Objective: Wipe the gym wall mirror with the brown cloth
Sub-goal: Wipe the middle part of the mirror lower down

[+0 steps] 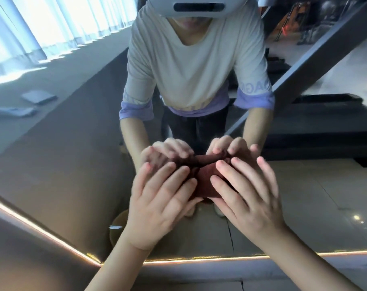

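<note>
I am pressing the brown cloth (203,181) against the wall mirror (73,164), and it is sitting bunched at the middle of my view, low on the glass. My left grip (163,198) is coming in from the cloth's 8 o'clock. Its fingers are lying straight and slightly spread, with the fingertips resting on the cloth's left edge and the thumb reaching towards its lower edge. My right grip (247,198) is coming in from 4 o'clock, also flat and apart, with the index and middle fingers lying across the right half of the cloth and the other fingers touching bare glass beside it. Neither grip is curling round the fabric; both are pushing it flat-handed.

Just above the cloth, at 12 o'clock, the glass is showing the reflected hands (170,152) meeting mine, with the cloth's dark folds showing between them. Higher up, the reflection is showing a person in a pale shirt (191,70) with purple cuffs and hem, wearing a white headset (197,6).

At 6 o'clock a thin lit strip (199,260) is glowing along the mirror's bottom edge, and it is bending upward towards 8 o'clock. At 10 to 11 o'clock the mirror is reflecting bright white curtains (41,22), and below them a flat grey slab (38,97) is lying on the floor. At 2 o'clock a dark slanted beam (304,70) is crossing the reflection.
</note>
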Motion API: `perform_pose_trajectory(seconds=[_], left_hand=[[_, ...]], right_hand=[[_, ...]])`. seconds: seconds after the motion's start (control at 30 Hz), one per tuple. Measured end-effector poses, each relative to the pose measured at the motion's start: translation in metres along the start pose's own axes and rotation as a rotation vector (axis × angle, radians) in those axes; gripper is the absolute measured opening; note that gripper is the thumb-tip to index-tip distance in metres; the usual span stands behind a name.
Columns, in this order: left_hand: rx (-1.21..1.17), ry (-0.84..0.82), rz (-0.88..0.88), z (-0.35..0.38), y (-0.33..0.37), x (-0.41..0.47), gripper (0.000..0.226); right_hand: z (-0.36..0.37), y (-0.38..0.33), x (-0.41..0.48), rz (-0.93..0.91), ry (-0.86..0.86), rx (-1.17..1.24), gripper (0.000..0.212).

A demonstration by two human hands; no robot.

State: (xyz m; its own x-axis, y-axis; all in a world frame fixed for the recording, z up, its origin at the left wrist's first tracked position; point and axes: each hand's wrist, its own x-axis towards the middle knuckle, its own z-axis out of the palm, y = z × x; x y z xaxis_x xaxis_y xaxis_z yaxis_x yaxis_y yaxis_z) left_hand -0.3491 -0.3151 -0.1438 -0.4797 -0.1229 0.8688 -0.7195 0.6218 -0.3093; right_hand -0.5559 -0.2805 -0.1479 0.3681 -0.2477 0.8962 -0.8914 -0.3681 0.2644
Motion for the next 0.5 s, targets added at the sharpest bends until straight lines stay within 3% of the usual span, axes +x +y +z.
perform_pose_trajectory(seconds=[0.13,0.33,0.5], left_hand=[[-0.030,-0.017,-0.063,-0.009,-0.029,-0.006,0.045],[0.003,0.046,-0.007,0.003,-0.038,-0.013,0.049],[0.024,0.059,0.032,0.005,-0.041,-0.016,0.054]], right_hand=[[-0.009,0.011,0.003,-0.090,0.016,-0.077,0.028],[-0.006,-0.009,0.002,0.075,0.029,-0.081,0.038],[-0.008,0.002,0.004,-0.068,-0.007,-0.068,0.038]])
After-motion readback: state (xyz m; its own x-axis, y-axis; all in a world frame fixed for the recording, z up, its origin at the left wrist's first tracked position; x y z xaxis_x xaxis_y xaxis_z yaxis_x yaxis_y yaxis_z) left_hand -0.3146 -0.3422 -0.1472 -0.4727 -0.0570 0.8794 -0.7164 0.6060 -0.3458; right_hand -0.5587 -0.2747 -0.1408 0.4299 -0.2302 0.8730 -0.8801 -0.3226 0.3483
